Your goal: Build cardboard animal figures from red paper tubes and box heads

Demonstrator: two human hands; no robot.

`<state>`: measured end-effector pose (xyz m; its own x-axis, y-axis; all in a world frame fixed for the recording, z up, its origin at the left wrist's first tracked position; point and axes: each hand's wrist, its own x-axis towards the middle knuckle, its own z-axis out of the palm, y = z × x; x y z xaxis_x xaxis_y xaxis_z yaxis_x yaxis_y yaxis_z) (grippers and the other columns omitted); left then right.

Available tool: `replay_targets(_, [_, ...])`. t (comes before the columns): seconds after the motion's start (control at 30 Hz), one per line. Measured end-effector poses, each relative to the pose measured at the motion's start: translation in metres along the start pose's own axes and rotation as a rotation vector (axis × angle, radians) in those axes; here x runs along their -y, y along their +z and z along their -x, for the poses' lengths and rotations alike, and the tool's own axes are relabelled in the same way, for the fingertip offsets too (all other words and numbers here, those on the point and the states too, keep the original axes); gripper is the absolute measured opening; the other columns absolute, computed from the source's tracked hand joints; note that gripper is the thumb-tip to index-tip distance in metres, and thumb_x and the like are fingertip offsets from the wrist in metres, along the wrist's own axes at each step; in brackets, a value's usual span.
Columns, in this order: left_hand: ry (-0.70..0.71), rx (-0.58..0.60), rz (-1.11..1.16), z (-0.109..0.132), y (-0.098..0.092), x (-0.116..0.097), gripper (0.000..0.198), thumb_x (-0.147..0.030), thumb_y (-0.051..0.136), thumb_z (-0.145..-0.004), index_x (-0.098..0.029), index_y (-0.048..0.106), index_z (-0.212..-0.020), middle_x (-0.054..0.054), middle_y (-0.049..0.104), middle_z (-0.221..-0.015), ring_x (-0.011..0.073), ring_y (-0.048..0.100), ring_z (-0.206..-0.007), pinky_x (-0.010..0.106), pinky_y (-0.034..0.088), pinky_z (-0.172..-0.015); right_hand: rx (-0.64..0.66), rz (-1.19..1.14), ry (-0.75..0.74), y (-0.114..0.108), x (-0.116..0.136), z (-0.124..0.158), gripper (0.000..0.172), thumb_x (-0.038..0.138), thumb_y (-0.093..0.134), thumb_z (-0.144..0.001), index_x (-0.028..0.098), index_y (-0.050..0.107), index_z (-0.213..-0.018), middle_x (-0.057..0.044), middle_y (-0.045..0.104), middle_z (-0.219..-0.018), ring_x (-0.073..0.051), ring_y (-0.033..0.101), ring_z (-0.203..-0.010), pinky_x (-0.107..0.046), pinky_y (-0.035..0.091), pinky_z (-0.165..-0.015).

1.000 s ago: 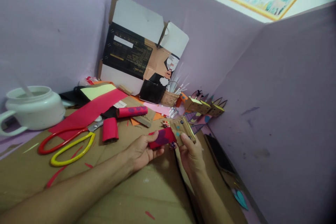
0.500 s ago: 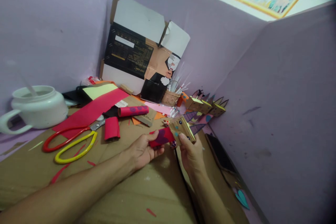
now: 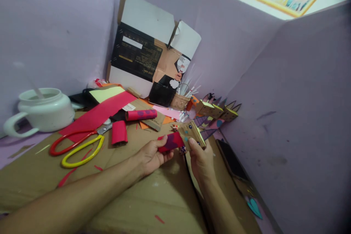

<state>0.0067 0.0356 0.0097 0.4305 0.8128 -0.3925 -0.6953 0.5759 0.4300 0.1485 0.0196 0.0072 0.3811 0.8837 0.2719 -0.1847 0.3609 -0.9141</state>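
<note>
My left hand point(image 3: 150, 156) grips a red paper roll point(image 3: 170, 142) with purple shapes on it, thumb on top. My right hand point(image 3: 201, 160) pinches a small brown cardboard box piece point(image 3: 191, 134) with dark dots and teal spots, held against the end of the roll. Both hands hover just above the brown cardboard work surface point(image 3: 142, 197). A tiny patterned bit sits between roll and box; I cannot make out what it is.
Red-and-yellow scissors point(image 3: 78, 146), a short red roll point(image 3: 119, 132) and a longer red roll point(image 3: 140, 114) lie to the left on red paper. A white pot point(image 3: 44, 109) stands far left. A folded carton point(image 3: 150, 58), a small basket point(image 3: 180, 100) and little cardboard boxes point(image 3: 216, 109) line the purple walls.
The hands keep the same hold on roll and box piece. The view has drifted slightly, so everything sits a little further right and up.
</note>
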Motion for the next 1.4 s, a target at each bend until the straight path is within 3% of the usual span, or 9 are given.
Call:
replay_targets(0.57, [0.103,0.084,-0.069,-0.002,-0.007,0.01,0.013,-0.016,0.049,-0.089,-0.011,0.061,-0.088,0.007,0.068,-0.074,0.0112,0.06,-0.057,0.022,0.05,-0.055,0.025,-0.053,0.018,0.003,0.004,0.0,0.052,0.026,0.075,-0.064,0.017,0.058,-0.112,-0.008,0.071,-0.099,-0.021,0.066,-0.083,-0.034,0.051,-0.074])
replay_targets(0.8, [0.044,0.165,-0.274,0.01,0.007,0.014,0.026,-0.028,0.05,-0.088,-0.006,0.063,-0.093,0.015,0.069,-0.081,0.0187,0.065,-0.066,0.029,0.053,-0.06,0.028,-0.206,0.0,-0.003,0.02,-0.009,0.047,0.02,0.073,-0.063,0.019,0.06,-0.108,-0.005,0.071,-0.098,-0.021,0.066,-0.086,-0.037,0.049,-0.083])
replay_targets(1.0, [0.101,0.22,-0.275,0.02,0.012,0.019,0.027,-0.03,0.056,-0.082,-0.01,0.06,-0.1,0.014,0.067,-0.093,0.0194,0.063,-0.079,0.031,0.051,-0.071,-0.016,-0.275,0.033,-0.008,0.024,-0.016,0.036,0.021,0.071,-0.063,0.018,0.064,-0.099,-0.003,0.073,-0.092,-0.018,0.067,-0.084,-0.032,0.052,-0.079])
replay_targets(1.07, [0.118,0.186,-0.371,0.02,0.008,0.021,0.03,-0.035,0.056,-0.081,-0.012,0.059,-0.1,0.012,0.066,-0.096,0.02,0.062,-0.083,0.03,0.05,-0.067,-0.058,-0.302,0.024,-0.013,0.026,-0.021,0.031,0.022,0.07,-0.063,0.019,0.065,-0.094,-0.001,0.073,-0.088,-0.017,0.068,-0.082,-0.029,0.053,-0.074])
replay_targets(1.13, [0.219,0.069,-0.527,0.02,0.003,0.019,0.03,-0.04,0.058,-0.079,-0.014,0.06,-0.095,0.01,0.064,-0.095,0.02,0.06,-0.084,0.027,0.048,-0.063,-0.063,-0.318,0.034,-0.019,0.029,-0.026,0.027,0.024,0.069,-0.064,0.02,0.065,-0.091,-0.001,0.073,-0.085,-0.018,0.068,-0.08,-0.028,0.054,-0.069])
replay_targets(1.2, [0.37,-0.067,-0.639,0.018,-0.001,0.012,0.034,-0.043,0.063,-0.074,-0.015,0.058,-0.093,0.007,0.061,-0.094,0.019,0.058,-0.083,0.026,0.047,-0.062,-0.016,-0.303,0.065,-0.023,0.032,-0.028,0.029,0.026,0.07,-0.063,0.02,0.065,-0.09,-0.002,0.073,-0.086,-0.019,0.068,-0.08,-0.029,0.054,-0.068])
replay_targets(1.27, [0.446,-0.097,-0.67,0.017,-0.002,0.002,0.044,-0.046,0.068,-0.069,-0.016,0.055,-0.1,0.007,0.059,-0.099,0.0196,0.058,-0.086,0.027,0.047,-0.065,0.075,-0.255,0.113,-0.023,0.033,-0.025,0.035,0.027,0.073,-0.06,0.02,0.064,-0.093,-0.004,0.073,-0.092,-0.022,0.068,-0.083,-0.032,0.054,-0.072])
replay_targets(1.33, [0.448,-0.007,-0.676,0.016,0.0,-0.007,0.057,-0.046,0.072,-0.065,-0.016,0.054,-0.109,0.01,0.059,-0.109,0.0234,0.057,-0.097,0.03,0.047,-0.074,0.185,-0.195,0.151,-0.019,0.031,-0.02,0.046,0.027,0.076,-0.057,0.019,0.063,-0.101,-0.006,0.07,-0.103,-0.025,0.066,-0.093,-0.034,0.053,-0.079])
replay_targets(1.4, [0.438,0.171,-0.689,0.017,0.005,-0.012,0.064,-0.042,0.074,-0.063,-0.015,0.053,-0.116,0.012,0.058,-0.119,0.0272,0.052,-0.111,0.032,0.045,-0.084,0.295,-0.139,0.155,-0.012,0.029,-0.013,0.059,0.027,0.079,-0.055,0.02,0.06,-0.11,-0.007,0.066,-0.113,-0.027,0.062,-0.103,-0.037,0.05,-0.087])
